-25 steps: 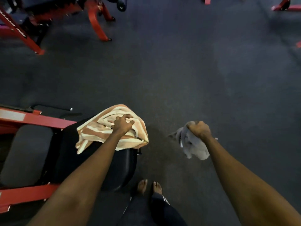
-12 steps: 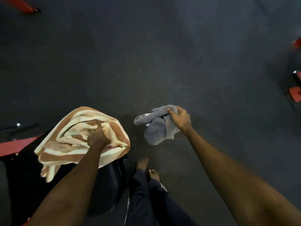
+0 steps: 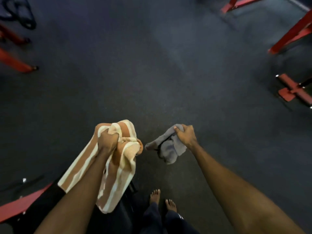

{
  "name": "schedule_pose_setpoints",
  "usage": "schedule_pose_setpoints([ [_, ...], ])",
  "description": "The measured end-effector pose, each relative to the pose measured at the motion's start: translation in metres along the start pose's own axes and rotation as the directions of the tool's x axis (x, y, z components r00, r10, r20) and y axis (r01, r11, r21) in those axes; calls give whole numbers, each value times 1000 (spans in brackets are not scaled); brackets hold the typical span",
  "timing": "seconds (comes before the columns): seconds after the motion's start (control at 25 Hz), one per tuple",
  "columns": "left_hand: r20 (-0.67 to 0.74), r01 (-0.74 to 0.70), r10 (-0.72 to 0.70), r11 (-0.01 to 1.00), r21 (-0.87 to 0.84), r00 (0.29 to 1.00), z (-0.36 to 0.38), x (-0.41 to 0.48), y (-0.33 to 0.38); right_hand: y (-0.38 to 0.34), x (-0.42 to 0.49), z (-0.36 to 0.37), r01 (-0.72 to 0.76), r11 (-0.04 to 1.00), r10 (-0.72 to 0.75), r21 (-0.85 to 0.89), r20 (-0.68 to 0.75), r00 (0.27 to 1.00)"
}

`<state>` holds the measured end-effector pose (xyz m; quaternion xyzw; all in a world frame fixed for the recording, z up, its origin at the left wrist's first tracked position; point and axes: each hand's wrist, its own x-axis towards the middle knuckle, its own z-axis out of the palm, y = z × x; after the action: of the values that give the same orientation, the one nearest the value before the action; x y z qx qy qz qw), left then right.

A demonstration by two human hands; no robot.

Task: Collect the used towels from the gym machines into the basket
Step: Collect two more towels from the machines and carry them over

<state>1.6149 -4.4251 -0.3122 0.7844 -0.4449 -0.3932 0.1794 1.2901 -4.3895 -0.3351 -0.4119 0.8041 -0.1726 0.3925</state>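
Observation:
My left hand (image 3: 108,141) grips a bunched brown-and-cream striped towel (image 3: 121,168), which hangs free in the air in front of me and drapes down past my forearm. My right hand (image 3: 185,136) holds a small crumpled grey towel (image 3: 167,149) at about the same height, a short gap to the right of the striped one. Both towels hang above the dark floor. No basket is in view.
A red-framed gym machine with a black seat (image 3: 25,205) sits at the lower left, close to my left arm. More red machine legs stand at far left (image 3: 15,61) and upper right (image 3: 292,34), with a red foot plate (image 3: 293,90) at right. My bare feet (image 3: 162,200) stand on dark rubber floor (image 3: 152,73).
The striped towel has been lifted off the machine seat and now hangs bunched in my left hand. The view has swung away from the machine towards open floor.

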Motion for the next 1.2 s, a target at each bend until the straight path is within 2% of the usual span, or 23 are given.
schedule_pose_setpoints([
  [0.2,181,-188,193,981,-43,964,35,-46,125,-5,-15,-81,10,999,-9,-37,18,1000],
  [0.36,256,-361,346,933,14,903,84,-94,230,11,-38,-166,8,993,25,119,-268,963],
  [0.48,331,-459,421,888,42,845,126,-127,300,38,-56,-240,7,965,113,261,-440,891],
  [0.6,371,-551,506,834,18,778,171,-167,351,81,-63,-305,-26,924,237,382,-518,822],
  [0.76,427,-601,555,799,-34,714,232,-215,391,142,-76,-373,-74,845,414,529,-563,715],
  [0.96,542,-698,617,712,-76,570,305,-275,437,213,-108,-444,-63,768,558,638,-616,556],
  [1.08,613,-729,610,680,-80,502,347,-310,464,247,-128,-473,-47,743,608,668,-644,465],
  [1.2,697,-774,595,626,-91,399,403,-353,498,288,-147,-505,-26,684,687,729,-631,361],
])
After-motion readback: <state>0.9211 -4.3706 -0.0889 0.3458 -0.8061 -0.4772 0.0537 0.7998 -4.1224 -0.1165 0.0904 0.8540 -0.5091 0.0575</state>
